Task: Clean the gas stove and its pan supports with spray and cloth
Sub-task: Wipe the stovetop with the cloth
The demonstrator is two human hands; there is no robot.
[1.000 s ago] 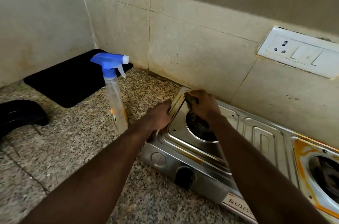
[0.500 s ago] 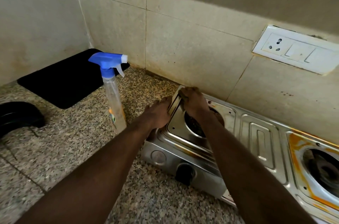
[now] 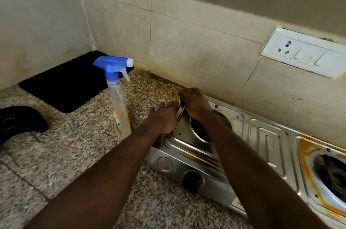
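Note:
A steel two-burner gas stove [image 3: 265, 146] lies along the tiled wall with no pan supports on it. Its right burner [image 3: 335, 176] is ringed with orange stains. My left hand [image 3: 164, 118] lies flat on the stove's left edge, fingers spread, holding nothing. My right hand [image 3: 194, 103] presses a small greenish scrub pad [image 3: 182, 98] onto the stove's far left corner; the pad is mostly hidden under my fingers. A clear spray bottle [image 3: 119, 105] with a blue trigger head stands upright on the counter just left of the stove.
A black mat [image 3: 65, 86] lies in the back left corner of the speckled granite counter [image 3: 74, 153]. A black curved object [image 3: 18, 122] sits at the left edge. A white socket and switch plate [image 3: 303, 54] is on the wall above the stove.
My right hand with the pad has moved from beside the left burner up to the stove's far left corner. The left hand has stayed on the edge.

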